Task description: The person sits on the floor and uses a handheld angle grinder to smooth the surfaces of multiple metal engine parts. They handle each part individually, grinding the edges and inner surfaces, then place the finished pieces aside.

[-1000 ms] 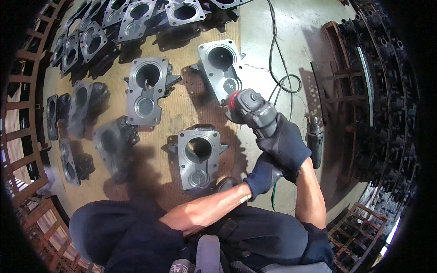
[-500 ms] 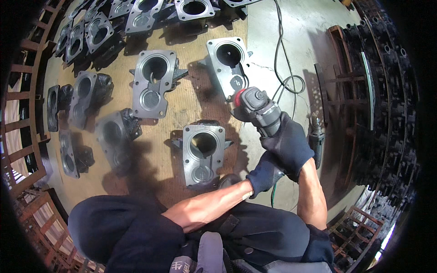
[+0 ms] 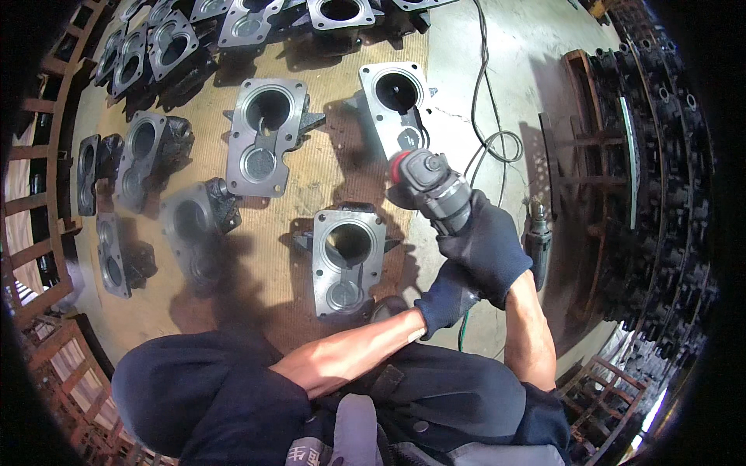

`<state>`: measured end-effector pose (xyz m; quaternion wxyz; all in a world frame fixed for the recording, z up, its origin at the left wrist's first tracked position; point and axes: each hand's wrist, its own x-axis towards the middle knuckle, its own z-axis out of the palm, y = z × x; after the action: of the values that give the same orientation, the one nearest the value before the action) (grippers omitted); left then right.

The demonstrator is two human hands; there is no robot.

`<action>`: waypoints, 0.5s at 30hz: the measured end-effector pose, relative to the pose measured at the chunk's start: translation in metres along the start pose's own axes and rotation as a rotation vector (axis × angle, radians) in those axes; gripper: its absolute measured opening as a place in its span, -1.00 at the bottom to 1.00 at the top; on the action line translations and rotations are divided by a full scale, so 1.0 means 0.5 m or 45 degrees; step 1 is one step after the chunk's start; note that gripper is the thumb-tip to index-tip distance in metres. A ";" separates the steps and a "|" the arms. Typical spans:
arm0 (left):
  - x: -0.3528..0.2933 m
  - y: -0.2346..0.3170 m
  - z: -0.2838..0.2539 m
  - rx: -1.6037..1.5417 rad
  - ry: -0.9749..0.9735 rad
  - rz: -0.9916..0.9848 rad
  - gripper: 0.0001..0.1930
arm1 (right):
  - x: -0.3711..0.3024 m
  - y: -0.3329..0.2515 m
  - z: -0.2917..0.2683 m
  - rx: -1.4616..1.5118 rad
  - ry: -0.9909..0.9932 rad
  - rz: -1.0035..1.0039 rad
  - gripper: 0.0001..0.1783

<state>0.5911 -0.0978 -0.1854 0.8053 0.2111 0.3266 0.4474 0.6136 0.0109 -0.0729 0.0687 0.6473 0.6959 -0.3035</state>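
An angle grinder (image 3: 444, 196) with a red disc edge is in both my dark-gloved hands. My right hand (image 3: 488, 245) wraps round its body just behind the head. Farther back, my left hand (image 3: 451, 297) is closed on the rear of the tool, partly hidden behind the right one. The grinder's head overlaps the near end of a grey metal casting (image 3: 379, 109) with a large round bore; whether the disc touches it I cannot tell. Closer to me lies a similar casting (image 3: 329, 281), its machined face up.
More castings (image 3: 289, 144) stand to the left and in rows at the far side, on a tan ribbed mat (image 3: 342, 171). A black cable (image 3: 486, 93) loops over the floor. Another power tool (image 3: 538, 248) lies at my right, near a rack (image 3: 583, 155) and stacked dark parts (image 3: 660, 194).
The grinder and both my hands have shifted slightly left across the casting's near end. The whole view has shifted a little too. My grip looks the same.
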 end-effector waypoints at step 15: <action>0.086 0.050 0.005 0.879 -0.305 0.145 -0.55 | 0.044 0.103 0.004 0.328 0.250 0.016 -0.37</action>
<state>0.5950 -0.0483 -0.1823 0.6929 0.5393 0.3494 0.3270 0.6584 0.0276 -0.1025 -0.0814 0.6816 0.6504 -0.3252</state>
